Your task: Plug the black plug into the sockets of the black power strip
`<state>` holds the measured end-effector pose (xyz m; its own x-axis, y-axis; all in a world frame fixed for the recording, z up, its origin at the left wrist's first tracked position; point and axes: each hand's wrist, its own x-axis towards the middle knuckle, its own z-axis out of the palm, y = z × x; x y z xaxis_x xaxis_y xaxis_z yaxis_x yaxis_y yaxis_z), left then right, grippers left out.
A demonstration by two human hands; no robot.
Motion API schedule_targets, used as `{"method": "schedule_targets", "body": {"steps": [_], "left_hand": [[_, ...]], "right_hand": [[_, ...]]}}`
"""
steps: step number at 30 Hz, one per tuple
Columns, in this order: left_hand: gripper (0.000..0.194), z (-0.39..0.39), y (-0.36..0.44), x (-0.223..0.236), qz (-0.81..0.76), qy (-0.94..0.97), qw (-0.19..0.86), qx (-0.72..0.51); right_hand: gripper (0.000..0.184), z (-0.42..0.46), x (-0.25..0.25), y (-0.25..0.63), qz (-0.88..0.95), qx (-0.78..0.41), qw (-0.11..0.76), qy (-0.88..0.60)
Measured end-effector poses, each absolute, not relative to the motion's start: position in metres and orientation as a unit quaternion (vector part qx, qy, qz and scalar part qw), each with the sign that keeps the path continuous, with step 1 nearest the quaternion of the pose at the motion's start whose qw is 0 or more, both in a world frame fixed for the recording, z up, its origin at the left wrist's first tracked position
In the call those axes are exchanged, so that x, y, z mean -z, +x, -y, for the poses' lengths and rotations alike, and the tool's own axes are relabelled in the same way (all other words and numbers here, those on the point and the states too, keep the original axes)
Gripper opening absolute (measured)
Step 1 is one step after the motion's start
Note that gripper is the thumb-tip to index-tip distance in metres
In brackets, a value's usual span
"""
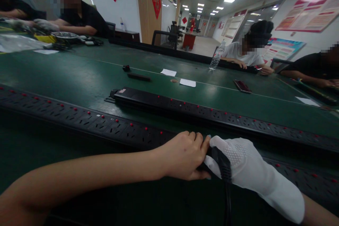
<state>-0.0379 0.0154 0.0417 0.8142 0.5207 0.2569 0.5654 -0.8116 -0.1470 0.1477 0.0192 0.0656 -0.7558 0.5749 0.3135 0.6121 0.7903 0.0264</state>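
A long black power strip (pixel 87 122) with red switches lies across the table in front of me. My bare left hand (pixel 185 155) is closed over its middle, fingers wrapped over the far edge and thumb on the near side. In a white dotted glove, my right hand (pixel 238 159) grips a black plug (pixel 219 159) against the strip, right beside my left fingertips. From the plug a thick black cord (pixel 227 197) hangs down towards me. The plug's front end is hidden, so I cannot tell whether it sits in a socket.
Behind lies a second black power strip (pixel 185 106). Farther off are a small black bar (pixel 139 77), white paper slips (pixel 187 83), a phone (pixel 242 86) and a water bottle (pixel 217 56). People sit around the green table (pixel 87 74); cables and a plastic bag (pixel 21 43) lie at left.
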Motion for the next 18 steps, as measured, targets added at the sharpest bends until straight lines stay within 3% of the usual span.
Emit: {"method": "schedule_targets", "body": {"steps": [18], "left_hand": [[0.07, -0.0142, -0.0377, -0.0421, 0.283, -0.946, 0.128, 0.093]], "right_hand": [[0.021, -0.021, -0.0616, 0.1493, 0.935, 0.079, 0.161, -0.306]]}}
